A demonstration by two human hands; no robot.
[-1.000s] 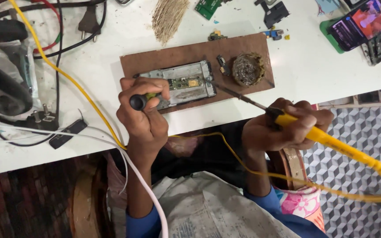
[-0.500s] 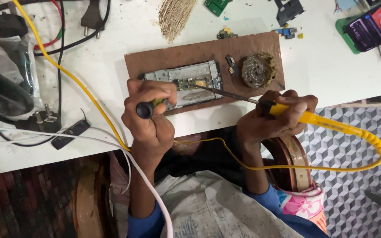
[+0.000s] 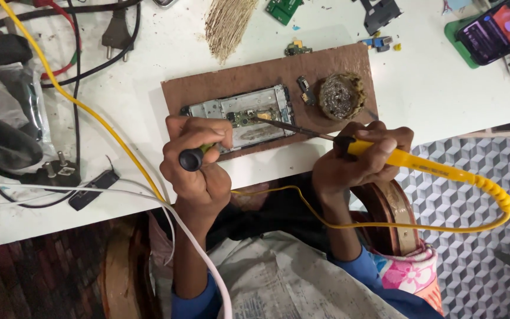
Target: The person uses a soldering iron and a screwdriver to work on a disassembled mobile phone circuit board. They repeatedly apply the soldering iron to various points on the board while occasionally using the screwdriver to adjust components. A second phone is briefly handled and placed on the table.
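**The hot tip has slid in onto the little board in the phone**

On the far left a yellow cord runs down across the white table, past a black plug. These look the same as a moment ago.

Next comes the left hand. Its fingers are curled tight around a small tool with a round black end and a bit of green. The hand rests on the near edge of the open phone and has not let go or moved off it. I cannot see the tool's point, as the fingers hide it.

The open phone lies flat in the middle of a brown board, and it has stayed in that spot.

Here is the change. A second ago the thin tip of the soldering iron was out by the right end of the phone. Now it sits further left, on the small dark part near the middle of the phone. It looks like it is touching there, so the work is now right at that part.

Just right of the phone sits a round pad of brass wool, and the tip is away from it.

Last is the right hand. Its fingers are shut all the way around the yellow handle, near the front, like holding a fat pen
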